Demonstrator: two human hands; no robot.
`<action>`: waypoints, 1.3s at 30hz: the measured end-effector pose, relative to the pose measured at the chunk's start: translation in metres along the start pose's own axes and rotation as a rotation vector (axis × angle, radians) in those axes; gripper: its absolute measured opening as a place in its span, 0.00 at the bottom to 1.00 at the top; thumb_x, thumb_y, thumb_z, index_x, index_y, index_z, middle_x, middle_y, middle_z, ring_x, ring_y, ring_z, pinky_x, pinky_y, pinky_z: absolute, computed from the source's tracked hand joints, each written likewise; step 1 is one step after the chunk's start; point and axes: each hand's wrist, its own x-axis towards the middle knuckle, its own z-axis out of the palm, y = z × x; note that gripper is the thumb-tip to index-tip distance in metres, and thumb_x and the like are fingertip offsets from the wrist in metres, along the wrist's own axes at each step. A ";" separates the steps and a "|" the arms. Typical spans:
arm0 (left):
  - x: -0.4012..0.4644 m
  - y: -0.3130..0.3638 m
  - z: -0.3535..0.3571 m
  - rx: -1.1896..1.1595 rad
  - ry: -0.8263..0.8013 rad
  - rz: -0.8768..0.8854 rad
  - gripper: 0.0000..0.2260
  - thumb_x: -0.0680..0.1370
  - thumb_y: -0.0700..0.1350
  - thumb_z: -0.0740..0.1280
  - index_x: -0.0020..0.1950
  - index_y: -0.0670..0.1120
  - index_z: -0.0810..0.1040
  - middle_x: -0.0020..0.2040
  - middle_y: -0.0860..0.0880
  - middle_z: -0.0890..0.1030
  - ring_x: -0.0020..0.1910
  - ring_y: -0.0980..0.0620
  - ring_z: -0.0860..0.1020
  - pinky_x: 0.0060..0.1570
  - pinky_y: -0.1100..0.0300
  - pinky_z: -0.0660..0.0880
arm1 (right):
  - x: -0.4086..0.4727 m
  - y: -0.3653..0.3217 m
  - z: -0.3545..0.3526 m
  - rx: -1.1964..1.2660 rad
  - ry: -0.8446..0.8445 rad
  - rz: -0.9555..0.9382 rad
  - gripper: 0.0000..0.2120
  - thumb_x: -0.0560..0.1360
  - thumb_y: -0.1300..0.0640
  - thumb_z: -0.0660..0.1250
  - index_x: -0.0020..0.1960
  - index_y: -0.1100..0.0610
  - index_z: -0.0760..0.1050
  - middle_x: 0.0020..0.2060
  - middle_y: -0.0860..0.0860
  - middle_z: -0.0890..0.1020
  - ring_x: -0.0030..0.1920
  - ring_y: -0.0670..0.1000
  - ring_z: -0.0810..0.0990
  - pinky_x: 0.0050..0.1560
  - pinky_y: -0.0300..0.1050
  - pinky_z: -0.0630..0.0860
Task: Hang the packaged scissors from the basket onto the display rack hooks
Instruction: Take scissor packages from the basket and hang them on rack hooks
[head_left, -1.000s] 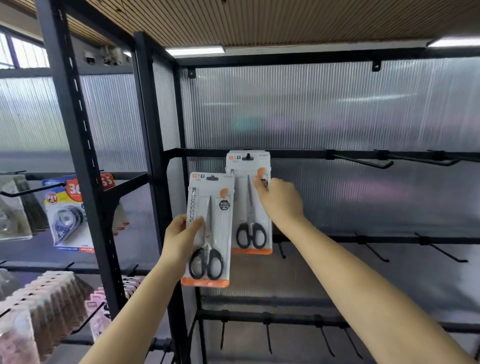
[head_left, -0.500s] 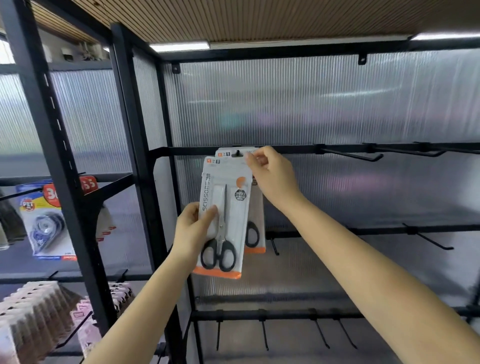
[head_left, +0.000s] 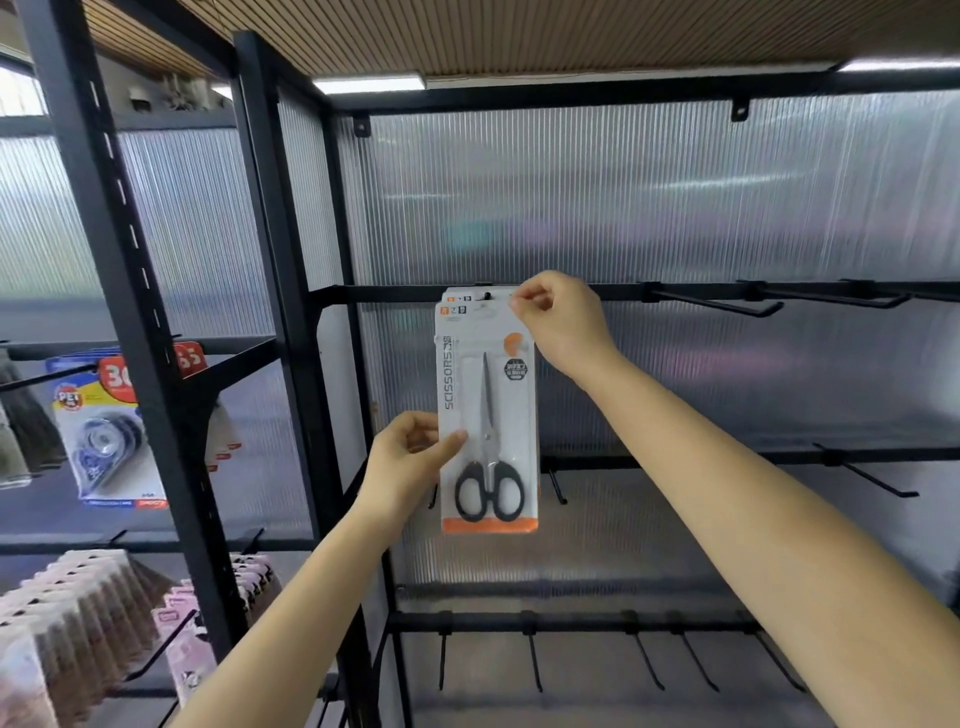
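Two hands steady a scissors pack at the rack's top-left hook: right hand pinches its top corner, left hand pinches its left edge, aligning the hang hole.

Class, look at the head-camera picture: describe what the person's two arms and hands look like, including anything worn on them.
Both forearms are bare as far as the picture shows: no sleeve reaches into view. The left hand and the right hand wear no gloves, and no watch, bracelet or ring is visible. Fingernails look short and unpainted.
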 end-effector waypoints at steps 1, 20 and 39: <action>0.001 0.000 0.000 0.005 0.007 0.009 0.06 0.73 0.44 0.73 0.46 0.46 0.77 0.41 0.49 0.80 0.42 0.52 0.78 0.40 0.60 0.73 | 0.003 -0.001 0.000 -0.013 0.004 -0.006 0.04 0.77 0.62 0.65 0.48 0.62 0.78 0.36 0.45 0.74 0.35 0.38 0.71 0.35 0.21 0.66; 0.033 -0.008 0.021 0.135 0.130 0.023 0.07 0.73 0.44 0.73 0.42 0.47 0.74 0.41 0.49 0.78 0.43 0.48 0.77 0.50 0.46 0.78 | 0.024 0.012 0.012 -0.214 0.071 -0.071 0.05 0.78 0.63 0.63 0.47 0.64 0.76 0.49 0.52 0.70 0.37 0.42 0.69 0.38 0.23 0.66; 0.003 0.004 0.028 0.848 0.201 0.335 0.22 0.74 0.44 0.70 0.65 0.41 0.68 0.59 0.44 0.70 0.55 0.44 0.71 0.42 0.54 0.69 | -0.025 0.016 -0.013 -0.690 -0.039 -0.345 0.16 0.79 0.62 0.60 0.65 0.63 0.70 0.60 0.57 0.74 0.58 0.57 0.72 0.53 0.49 0.70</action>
